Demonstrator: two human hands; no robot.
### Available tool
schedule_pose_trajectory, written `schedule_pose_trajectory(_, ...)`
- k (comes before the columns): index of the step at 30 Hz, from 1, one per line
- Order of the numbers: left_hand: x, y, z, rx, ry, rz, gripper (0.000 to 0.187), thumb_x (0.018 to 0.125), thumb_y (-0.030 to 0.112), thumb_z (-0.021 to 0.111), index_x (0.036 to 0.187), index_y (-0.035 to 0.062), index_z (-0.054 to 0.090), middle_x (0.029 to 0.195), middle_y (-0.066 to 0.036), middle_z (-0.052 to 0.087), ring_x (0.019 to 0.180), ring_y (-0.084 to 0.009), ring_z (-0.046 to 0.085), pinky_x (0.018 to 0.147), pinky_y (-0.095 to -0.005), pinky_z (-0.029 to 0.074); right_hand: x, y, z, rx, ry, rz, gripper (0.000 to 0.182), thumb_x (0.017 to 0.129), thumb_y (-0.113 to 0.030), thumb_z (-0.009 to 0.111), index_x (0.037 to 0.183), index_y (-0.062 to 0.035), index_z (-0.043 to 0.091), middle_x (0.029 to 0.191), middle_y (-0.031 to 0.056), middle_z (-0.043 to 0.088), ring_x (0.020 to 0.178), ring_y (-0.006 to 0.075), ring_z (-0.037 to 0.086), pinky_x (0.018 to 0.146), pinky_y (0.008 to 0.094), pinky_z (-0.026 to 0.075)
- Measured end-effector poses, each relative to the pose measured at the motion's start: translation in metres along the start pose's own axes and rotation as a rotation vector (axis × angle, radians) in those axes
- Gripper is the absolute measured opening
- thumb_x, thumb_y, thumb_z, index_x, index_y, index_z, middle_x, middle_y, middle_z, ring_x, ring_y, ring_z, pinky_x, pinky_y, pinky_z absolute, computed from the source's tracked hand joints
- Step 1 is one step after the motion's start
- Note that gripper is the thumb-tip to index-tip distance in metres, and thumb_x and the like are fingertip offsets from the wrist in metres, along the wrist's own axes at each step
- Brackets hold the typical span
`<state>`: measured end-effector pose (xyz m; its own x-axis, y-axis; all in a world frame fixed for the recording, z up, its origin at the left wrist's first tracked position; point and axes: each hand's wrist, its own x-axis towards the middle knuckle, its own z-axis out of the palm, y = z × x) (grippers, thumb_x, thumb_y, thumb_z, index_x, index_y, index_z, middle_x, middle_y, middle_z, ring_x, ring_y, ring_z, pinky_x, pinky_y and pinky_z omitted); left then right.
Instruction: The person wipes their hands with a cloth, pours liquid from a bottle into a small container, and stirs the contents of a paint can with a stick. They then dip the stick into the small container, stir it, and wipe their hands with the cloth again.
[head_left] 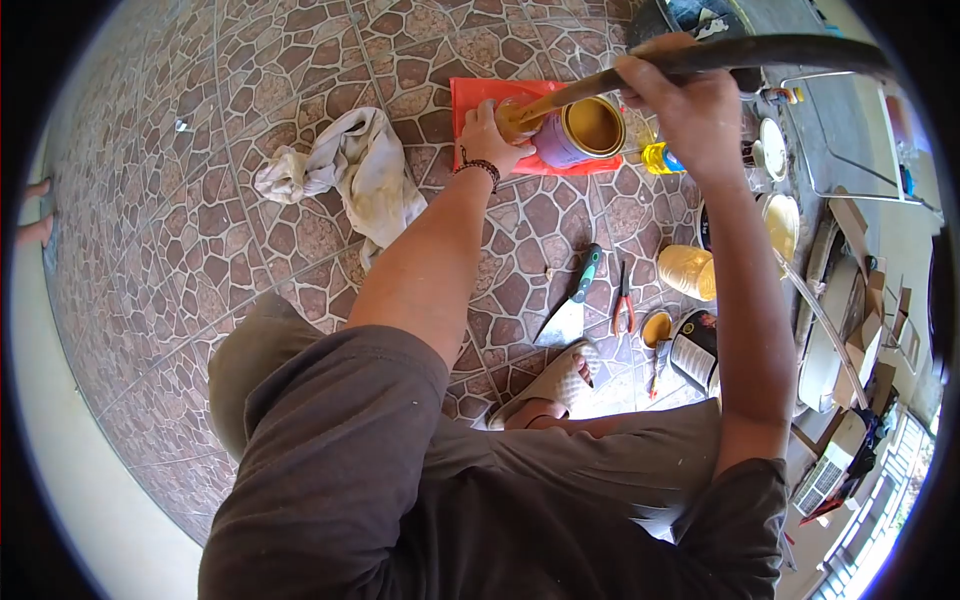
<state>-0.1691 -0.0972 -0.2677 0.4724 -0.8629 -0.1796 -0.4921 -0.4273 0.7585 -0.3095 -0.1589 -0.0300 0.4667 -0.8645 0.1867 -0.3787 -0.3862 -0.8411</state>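
My left hand [492,138] is wrapped around a small clear container [517,120] with ochre contents. My right hand [695,105] grips a long wooden stick [580,92], dark at its upper end and coated in ochre lower down. The stick's lower end reaches into the small container. Right beside it stands an open lavender paint can [562,143] holding ochre paint. Both rest on a red plastic sheet [478,95]. A yellow bottle [655,157] with a blue cap is just below my right hand.
A stained white cloth [365,170] lies to the left. Nearer me are a putty knife [572,300], red-handled pliers [624,305], a small ochre-filled cup [656,328] and a black can [697,350]. A dark bucket [645,25] stands at the back. Another person's bare feet [36,230] show far left.
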Motion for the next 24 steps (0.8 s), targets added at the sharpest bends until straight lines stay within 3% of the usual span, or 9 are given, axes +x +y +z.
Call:
schedule_pose_trajectory(3, 0.000, 0.000, 0.002, -0.028, 0.007, 0.036, 0.088, 0.054, 0.029, 0.089, 0.126, 0.0114, 0.041, 0.123, -0.015, 0.049, 0.111, -0.0345, 0.055, 0.091, -0.0448, 0.048, 0.001, 0.012, 0.011, -0.315, 0.003, -0.089, 0.016, 0.082, -0.016, 0.070, 0.089, -0.0019, 0.066, 0.072, 0.0067, 0.068, 0.067, 0.0117, 0.065, 0.063, 0.0255, 0.052)
schedule_pose_trajectory(10, 0.004, -0.007, 0.003, -0.057, 0.018, 0.113, 0.085, 0.055, 0.027, 0.089, 0.125, 0.0117, 0.044, 0.120, -0.015, 0.052, 0.110, -0.0344, 0.056, 0.091, -0.0447, 0.049, 0.000, 0.011, 0.019, -0.358, -0.017, -0.090, 0.018, 0.083, -0.020, 0.069, 0.090, -0.0035, 0.068, 0.073, 0.0076, 0.069, 0.067, 0.0140, 0.065, 0.064, 0.0274, 0.052)
schedule_pose_trajectory(12, 0.004, -0.008, 0.002, -0.066, 0.015, 0.122, 0.086, 0.055, 0.027, 0.089, 0.126, 0.0115, 0.044, 0.120, -0.016, 0.052, 0.110, -0.0343, 0.056, 0.091, -0.0446, 0.049, 0.001, 0.011, 0.020, -0.316, -0.035, -0.067, 0.022, 0.079, -0.025, 0.070, 0.090, -0.0050, 0.068, 0.080, 0.0122, 0.070, 0.075, 0.0261, 0.070, 0.071, 0.0346, 0.056)
schedule_pose_trajectory(18, 0.002, -0.003, 0.002, -0.128, 0.071, 0.147, 0.086, 0.054, 0.030, 0.090, 0.124, 0.0076, 0.047, 0.117, -0.018, 0.057, 0.111, -0.0337, 0.055, 0.094, -0.0415, 0.046, 0.003, 0.010, 0.018, -0.309, -0.033, -0.104, 0.020, 0.079, -0.022, 0.071, 0.089, -0.0049, 0.068, 0.080, 0.0126, 0.070, 0.074, 0.0253, 0.069, 0.070, 0.0338, 0.054)
schedule_pose_trajectory(19, 0.004, -0.005, 0.004, -0.130, 0.062, 0.150, 0.085, 0.054, 0.031, 0.090, 0.124, 0.0072, 0.047, 0.117, -0.018, 0.057, 0.111, -0.0340, 0.055, 0.094, -0.0418, 0.046, 0.005, 0.013, 0.018, -0.281, -0.048, -0.091, 0.017, 0.082, -0.017, 0.070, 0.092, -0.0038, 0.066, 0.078, 0.0090, 0.070, 0.071, 0.0141, 0.066, 0.067, 0.0265, 0.052)
schedule_pose_trajectory(24, 0.007, -0.009, 0.005, -0.127, 0.048, 0.180, 0.084, 0.055, 0.030, 0.089, 0.123, 0.0064, 0.047, 0.117, -0.019, 0.057, 0.111, -0.0343, 0.055, 0.094, -0.0424, 0.046, 0.007, 0.003, 0.013, -0.369, -0.039, -0.120, 0.016, 0.082, -0.016, 0.070, 0.092, -0.0046, 0.066, 0.079, 0.0095, 0.070, 0.073, 0.0150, 0.067, 0.068, 0.0260, 0.052)
